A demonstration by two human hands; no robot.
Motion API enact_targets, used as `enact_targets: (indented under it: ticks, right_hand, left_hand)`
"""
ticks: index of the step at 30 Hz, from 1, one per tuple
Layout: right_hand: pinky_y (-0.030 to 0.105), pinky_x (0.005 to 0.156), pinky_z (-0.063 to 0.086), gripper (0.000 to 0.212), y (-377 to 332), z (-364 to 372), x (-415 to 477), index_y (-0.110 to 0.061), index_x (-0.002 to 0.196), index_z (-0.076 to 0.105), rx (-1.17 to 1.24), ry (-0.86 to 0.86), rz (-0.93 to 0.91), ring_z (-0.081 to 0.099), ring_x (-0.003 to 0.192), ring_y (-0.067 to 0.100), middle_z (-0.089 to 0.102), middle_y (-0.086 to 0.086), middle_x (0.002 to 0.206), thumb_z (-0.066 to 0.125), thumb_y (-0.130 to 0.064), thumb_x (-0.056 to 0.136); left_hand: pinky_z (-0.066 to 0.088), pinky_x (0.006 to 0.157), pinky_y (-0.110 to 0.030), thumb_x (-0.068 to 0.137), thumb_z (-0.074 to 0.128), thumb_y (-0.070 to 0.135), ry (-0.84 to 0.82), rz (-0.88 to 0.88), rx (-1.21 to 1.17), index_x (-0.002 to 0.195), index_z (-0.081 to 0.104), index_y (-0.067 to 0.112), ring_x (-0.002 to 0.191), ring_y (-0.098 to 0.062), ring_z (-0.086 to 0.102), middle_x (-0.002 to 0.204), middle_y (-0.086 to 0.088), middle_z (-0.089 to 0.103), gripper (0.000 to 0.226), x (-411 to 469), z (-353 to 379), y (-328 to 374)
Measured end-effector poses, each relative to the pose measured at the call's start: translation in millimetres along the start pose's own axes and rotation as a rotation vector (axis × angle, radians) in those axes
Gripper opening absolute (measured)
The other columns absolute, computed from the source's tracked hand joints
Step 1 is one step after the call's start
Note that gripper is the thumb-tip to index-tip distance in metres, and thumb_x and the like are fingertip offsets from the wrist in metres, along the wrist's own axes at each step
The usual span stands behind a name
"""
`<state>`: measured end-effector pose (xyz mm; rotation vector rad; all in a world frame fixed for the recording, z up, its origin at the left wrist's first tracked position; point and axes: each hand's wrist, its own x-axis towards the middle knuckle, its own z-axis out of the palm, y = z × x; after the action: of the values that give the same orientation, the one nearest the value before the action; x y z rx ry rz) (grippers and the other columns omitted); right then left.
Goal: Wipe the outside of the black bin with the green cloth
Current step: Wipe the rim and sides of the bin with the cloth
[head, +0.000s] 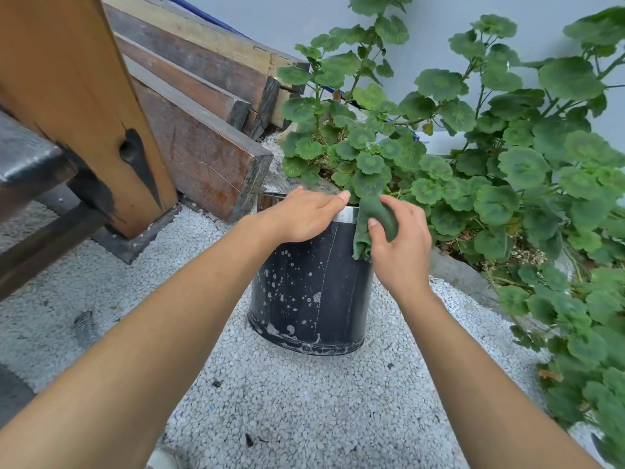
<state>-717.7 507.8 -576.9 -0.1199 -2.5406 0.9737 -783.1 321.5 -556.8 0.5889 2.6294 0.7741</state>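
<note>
The black bin (311,292) stands upright on the pebbled ground at the centre of the head view. Its wall is spotted with pale splashes and it has a shiny metal rim at the top. My left hand (304,214) rests flat on the top of the bin, fingers stretched toward the right. My right hand (399,238) grips the bunched green cloth (372,221) against the bin's upper right side, just under the rim. Most of the bin's opening is hidden by my left hand.
A leafy green plant (490,170) crowds the right side and hangs over the bin. Stacked wooden beams (203,130) lie behind on the left, with a wooden post (84,106) and a dark bench (30,164) nearer. Grey pebbled ground (287,401) spreads in front.
</note>
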Motion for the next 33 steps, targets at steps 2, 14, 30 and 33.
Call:
enact_targets:
  ticks: [2, 14, 30, 33]
  right_hand:
    - [0.010, 0.099, 0.031, 0.037, 6.2, 4.8, -8.2, -0.020, 0.131, 0.064, 0.010, -0.025, -0.021, 0.050, 0.115, 0.004, 0.056, 0.000, 0.129, 0.068, -0.015, 0.094]
    - [0.014, 0.102, 0.048, 0.042, 57.7, 17.7, -177.2, -0.025, 0.122, 0.068, 0.042, -0.285, 0.283, 0.054, 0.112, 0.004, 0.045, -0.017, 0.129, 0.080, -0.011, 0.085]
    - [0.000, 0.103, 0.025, 0.039, -2.6, 7.6, 13.8, -0.020, 0.136, 0.062, 0.092, 0.085, -0.020, 0.050, 0.123, 0.001, 0.054, -0.002, 0.139, 0.064, -0.017, 0.098]
    - [0.007, 0.114, 0.023, 0.039, -1.7, 18.3, 18.4, -0.016, 0.140, 0.061, 0.028, -0.039, -0.136, 0.046, 0.141, 0.015, 0.052, 0.005, 0.152, 0.061, -0.013, 0.101]
  left_hand:
    - [0.005, 0.125, -0.044, 0.111, 0.012, 0.048, 0.024, -0.005, -0.012, 0.140, 0.059, 0.007, 0.146, -0.027, 0.040, 0.151, -0.016, 0.054, 0.068, 2.2, -0.2, -0.3]
    - [-0.002, 0.127, -0.046, 0.110, 0.010, 0.050, 0.024, -0.010, -0.017, 0.158, 0.039, 0.019, 0.156, -0.022, 0.023, 0.166, -0.005, 0.034, 0.064, 20.2, 0.1, -8.6]
    - [0.007, 0.127, -0.051, 0.106, 0.013, 0.061, 0.019, -0.084, -0.090, 0.157, 0.041, 0.030, 0.155, -0.024, 0.025, 0.166, -0.001, 0.035, 0.066, 10.4, -11.2, -25.1]
    - [0.015, 0.126, -0.043, 0.107, 0.014, 0.060, 0.038, -0.077, -0.109, 0.157, 0.043, 0.028, 0.154, -0.025, 0.028, 0.165, -0.003, 0.038, 0.066, 11.7, -10.9, -27.5]
